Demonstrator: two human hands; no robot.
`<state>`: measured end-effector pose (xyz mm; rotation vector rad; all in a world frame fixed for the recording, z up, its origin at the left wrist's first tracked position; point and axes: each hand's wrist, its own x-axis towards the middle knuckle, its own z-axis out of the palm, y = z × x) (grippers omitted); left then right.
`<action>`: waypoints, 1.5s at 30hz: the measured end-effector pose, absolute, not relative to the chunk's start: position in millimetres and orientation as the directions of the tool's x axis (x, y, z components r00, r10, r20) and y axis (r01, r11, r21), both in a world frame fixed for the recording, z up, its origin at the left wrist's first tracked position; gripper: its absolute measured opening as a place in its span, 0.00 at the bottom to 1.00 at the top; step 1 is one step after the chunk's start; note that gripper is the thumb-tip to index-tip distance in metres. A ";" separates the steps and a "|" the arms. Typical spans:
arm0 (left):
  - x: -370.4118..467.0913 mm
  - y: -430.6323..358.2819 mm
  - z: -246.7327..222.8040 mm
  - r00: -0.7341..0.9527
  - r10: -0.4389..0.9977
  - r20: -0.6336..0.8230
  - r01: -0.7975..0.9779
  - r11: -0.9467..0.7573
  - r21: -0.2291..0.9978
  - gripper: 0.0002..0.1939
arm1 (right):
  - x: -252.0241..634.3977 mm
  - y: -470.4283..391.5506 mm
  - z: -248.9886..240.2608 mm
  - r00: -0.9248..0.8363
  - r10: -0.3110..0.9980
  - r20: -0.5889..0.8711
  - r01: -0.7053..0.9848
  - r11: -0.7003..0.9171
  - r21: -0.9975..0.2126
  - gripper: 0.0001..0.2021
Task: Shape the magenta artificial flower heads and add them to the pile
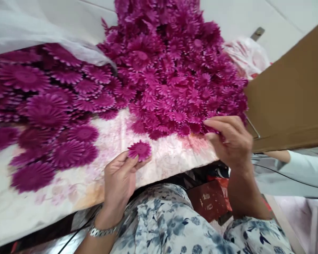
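Between the thumb and fingers of my left hand [122,173], a single magenta artificial flower head [140,150] is held over the cloth, its ridged petals facing up. My right hand [230,139] is at the front right edge of a large heap of small magenta artificial flowers [172,81]. Its thumb and index finger are apart, with magenta petals showing in the gap; whether they touch a flower is hard to make out. Left of my left hand, larger flat magenta flower heads [69,153] lie loose and overlapping on the cloth.
A stained pale cloth [159,162] covers the table. White plastic sheeting [50,31] partly covers more stacked flower heads [47,109] at left. A cardboard box [291,88] stands at right, with another person's arm [278,155] below it. A plastic bag [247,54] lies behind the heap.
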<state>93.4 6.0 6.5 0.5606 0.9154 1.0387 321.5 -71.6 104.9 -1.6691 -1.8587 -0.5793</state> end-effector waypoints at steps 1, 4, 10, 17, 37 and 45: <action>93.6 6.1 6.8 0.205 0.907 -0.367 -0.479 0.420 0.771 0.08 | 338.9 -86.2 107.3 0.060 0.720 0.691 0.998 -0.031 -0.055 0.07; 94.6 5.9 8.1 0.185 0.911 -0.368 -0.469 0.411 0.782 0.09 | 393.4 -126.2 104.1 0.325 0.639 0.697 0.863 -0.502 0.058 0.11; 97.2 5.3 6.8 0.145 0.915 -0.376 -0.417 0.401 0.816 0.08 | 457.4 -155.3 92.8 0.664 0.669 0.335 0.627 -0.742 0.238 0.18; 101.4 3.4 10.4 0.120 0.927 -0.355 -0.372 0.373 0.850 0.03 | 467.4 -131.9 97.4 0.752 0.657 -0.054 0.646 -0.716 0.265 0.19; 101.2 3.3 8.8 0.134 0.923 -0.362 -0.393 0.385 0.835 0.05 | 480.9 -134.2 100.5 0.696 0.711 -0.096 0.717 -0.683 0.138 0.15; 101.1 2.7 4.4 0.168 0.935 -0.312 -0.457 0.354 0.816 0.09 | 460.8 -151.1 98.1 0.257 0.781 0.570 0.856 -0.457 0.242 0.10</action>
